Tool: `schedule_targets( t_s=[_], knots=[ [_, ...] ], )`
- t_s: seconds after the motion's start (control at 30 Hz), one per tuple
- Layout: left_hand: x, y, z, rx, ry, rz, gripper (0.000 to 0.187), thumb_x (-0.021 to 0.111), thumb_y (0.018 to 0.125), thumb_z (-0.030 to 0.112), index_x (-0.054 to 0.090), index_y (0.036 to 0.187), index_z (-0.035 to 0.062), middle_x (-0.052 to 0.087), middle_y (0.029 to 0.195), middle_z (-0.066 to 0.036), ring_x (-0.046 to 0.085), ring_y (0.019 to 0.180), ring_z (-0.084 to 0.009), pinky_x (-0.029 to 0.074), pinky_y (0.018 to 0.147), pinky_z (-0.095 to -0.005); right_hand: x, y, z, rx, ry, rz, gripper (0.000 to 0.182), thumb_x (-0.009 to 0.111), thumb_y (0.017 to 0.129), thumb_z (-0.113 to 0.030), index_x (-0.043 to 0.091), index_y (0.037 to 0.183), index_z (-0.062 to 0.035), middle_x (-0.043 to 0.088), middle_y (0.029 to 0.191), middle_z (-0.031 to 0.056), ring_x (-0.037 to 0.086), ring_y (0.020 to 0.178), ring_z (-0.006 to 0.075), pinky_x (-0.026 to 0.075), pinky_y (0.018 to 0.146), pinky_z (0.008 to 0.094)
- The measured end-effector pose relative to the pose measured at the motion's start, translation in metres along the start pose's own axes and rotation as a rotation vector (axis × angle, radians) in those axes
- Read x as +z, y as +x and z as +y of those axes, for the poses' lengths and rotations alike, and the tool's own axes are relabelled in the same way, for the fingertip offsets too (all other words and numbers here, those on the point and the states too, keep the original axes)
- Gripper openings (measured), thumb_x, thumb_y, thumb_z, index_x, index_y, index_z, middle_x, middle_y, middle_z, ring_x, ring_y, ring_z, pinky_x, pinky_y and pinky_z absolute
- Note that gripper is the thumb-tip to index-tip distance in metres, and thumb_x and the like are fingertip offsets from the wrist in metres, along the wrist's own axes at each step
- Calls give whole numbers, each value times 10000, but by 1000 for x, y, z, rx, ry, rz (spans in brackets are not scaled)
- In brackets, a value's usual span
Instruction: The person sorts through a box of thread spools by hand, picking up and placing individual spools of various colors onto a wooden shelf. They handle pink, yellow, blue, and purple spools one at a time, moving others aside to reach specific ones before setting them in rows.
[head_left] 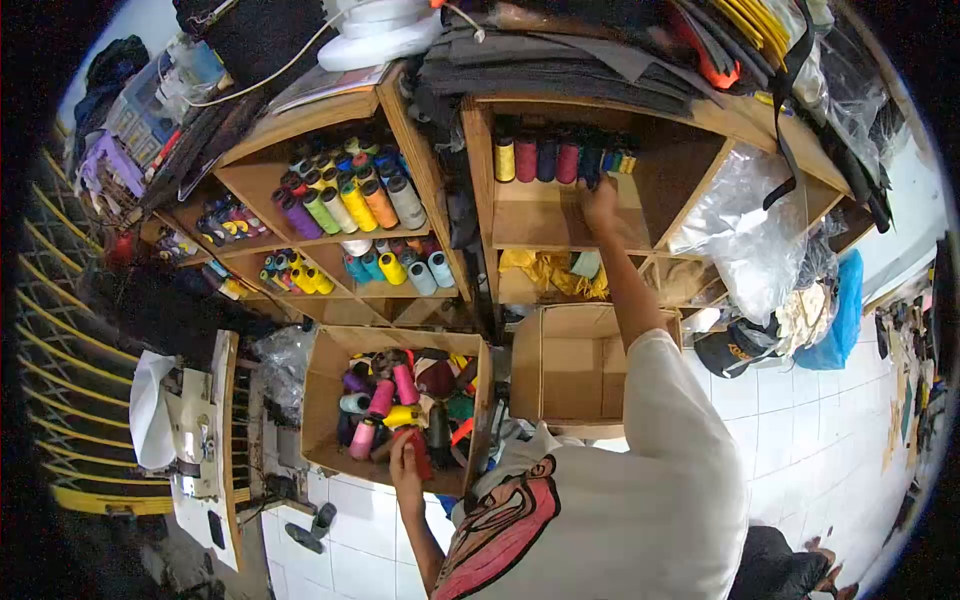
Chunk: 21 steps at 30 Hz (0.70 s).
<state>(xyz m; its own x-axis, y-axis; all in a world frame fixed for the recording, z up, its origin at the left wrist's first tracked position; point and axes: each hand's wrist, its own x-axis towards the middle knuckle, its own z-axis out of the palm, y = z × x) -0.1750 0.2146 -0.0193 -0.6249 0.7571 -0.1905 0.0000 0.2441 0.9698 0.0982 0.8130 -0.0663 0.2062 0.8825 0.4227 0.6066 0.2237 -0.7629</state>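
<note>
My right hand (600,203) reaches into the upper right shelf compartment, at a row of thread cones. Yellow, pink and dark cones (547,160) stand upright there, and small spools (622,162) stand at the row's right end. Its fingers are bent around or against a dark cone; the grip is partly hidden. Low at the left, my left hand (407,462) is closed on a red cone (418,455) at the near edge of a cardboard box (325,440). Pink, yellow, grey and dark cones (382,398) lie jumbled in that box.
A second cardboard box (525,375) stands right of the full one. The left shelves (330,240) hold many coloured cones. Dark fabric (560,65) is stacked on top. Plastic bags (750,215) hang at the right. A sewing machine (190,420) stands at the left.
</note>
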Motion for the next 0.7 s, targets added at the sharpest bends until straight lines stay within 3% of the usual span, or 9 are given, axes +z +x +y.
schedule_targets(
  t_s=[0.07, 0.17, 0.2, 0.3, 0.33, 0.43, 0.57, 0.6, 0.7],
  knots=[
    [-3, 3, -23, 113, 111, 22, 362, 494, 997, 328, 583, 1230, 65, 580, 1170, -74, 554, 982, -164, 474, 806, -285, -6, -3, -10, -21, -61, -61, 367, 655, 861, -210, 550, 1108, 41, 638, 911, 189, 620, 794, 347, 483, 731, 415],
    [7, -9, 3, -29, 11, 0, 387, 491, 996, 354, 582, 1232, 61, 581, 1168, -77, 556, 977, -166, 472, 812, -291, -21, -12, -33, -98, 62, -56, 429, 658, 865, -229, 531, 1173, 41, 637, 888, 188, 618, 831, 368, 487, 764, 426],
    [2, -2, -17, 92, 93, -15, 410, 491, 992, 386, 582, 1232, 66, 577, 1166, -74, 558, 925, -156, 475, 785, -291, -12, -5, -30, -111, -121, 42, 472, 660, 860, -236, 522, 1214, 45, 625, 956, 201, 607, 920, 375, 482, 811, 432],
    [3, -6, -11, 48, 57, -63, 402, 490, 995, 377, 578, 1235, 67, 577, 1162, -67, 555, 937, -160, 471, 794, -289, -32, -15, -49, -60, -84, -39, 495, 675, 843, -236, 522, 1222, 44, 591, 1058, 222, 589, 982, 383, 471, 837, 432],
    [5, -9, -4, -32, 4, -71, 389, 491, 997, 362, 578, 1236, 68, 577, 1148, -57, 551, 927, -149, 468, 787, -285, -6, -5, -21, -46, -106, 72, 533, 686, 833, -244, 510, 1248, 41, 554, 1135, 238, 569, 1036, 388, 465, 854, 425],
    [4, -8, -19, 49, 44, -42, 381, 494, 997, 352, 580, 1233, 65, 576, 1135, -50, 544, 908, -130, 458, 790, -277, -20, -13, -36, -109, -60, 57, 502, 698, 815, -228, 529, 1207, 35, 558, 1072, 224, 574, 980, 377, 469, 841, 427],
    [4, -11, -14, 25, 26, -63, 363, 494, 1000, 330, 582, 1230, 64, 568, 1139, -45, 542, 881, -111, 447, 806, -264, -16, -16, -36, -122, -148, 238, 306, 681, 796, -156, 547, 1013, 14, 543, 868, 141, 564, 779, 287, 469, 731, 380],
    [4, -10, -16, 48, 43, -62, 361, 494, 1001, 327, 583, 1229, 62, 569, 1142, -45, 542, 895, -115, 443, 817, -265, -8, -13, -26, -112, -81, 229, 269, 674, 793, -140, 536, 971, 6, 526, 824, 120, 548, 737, 263, 462, 701, 364],
    [6, -10, -8, 39, 35, -62, 357, 496, 1001, 323, 588, 1223, 59, 572, 1152, -49, 537, 955, -129, 429, 857, -271, 2, -1, -10, 176, 995, 13, 179, 654, 783, -91, 503, 847, -19, 476, 693, 55, 501, 611, 194, 439, 608, 313]
  ],
)
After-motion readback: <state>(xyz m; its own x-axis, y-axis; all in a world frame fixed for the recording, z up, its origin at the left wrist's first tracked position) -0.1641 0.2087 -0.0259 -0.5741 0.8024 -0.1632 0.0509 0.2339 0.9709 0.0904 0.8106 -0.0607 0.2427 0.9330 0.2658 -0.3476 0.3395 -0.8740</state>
